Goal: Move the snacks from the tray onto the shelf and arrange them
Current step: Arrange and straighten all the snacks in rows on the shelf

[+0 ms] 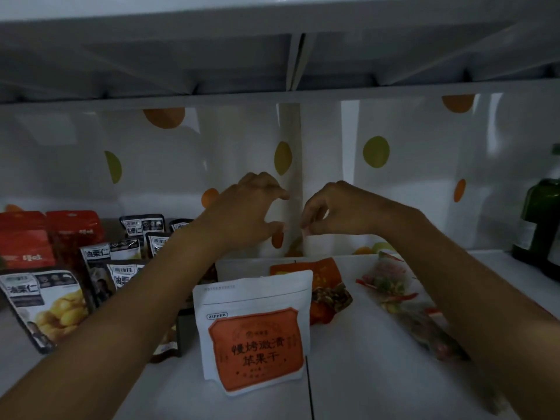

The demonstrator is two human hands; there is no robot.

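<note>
Both grips hover above the white pouch [253, 334]: left hand [248, 204] spread, right hand [336, 207] pinched, contents unclear.

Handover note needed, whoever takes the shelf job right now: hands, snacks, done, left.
Left hand: raised at the back of the shelf, fingers curled open, holding nothing.
Right hand: beside it, fingertips pinched; whether it grips anything is unclear.
On the shelf: white apple pouch upright at front centre, chestnut packs and red bags grouped left, clear packet lying flat on the right.
Left: stand up the flat packets. Tray not in view.
</note>
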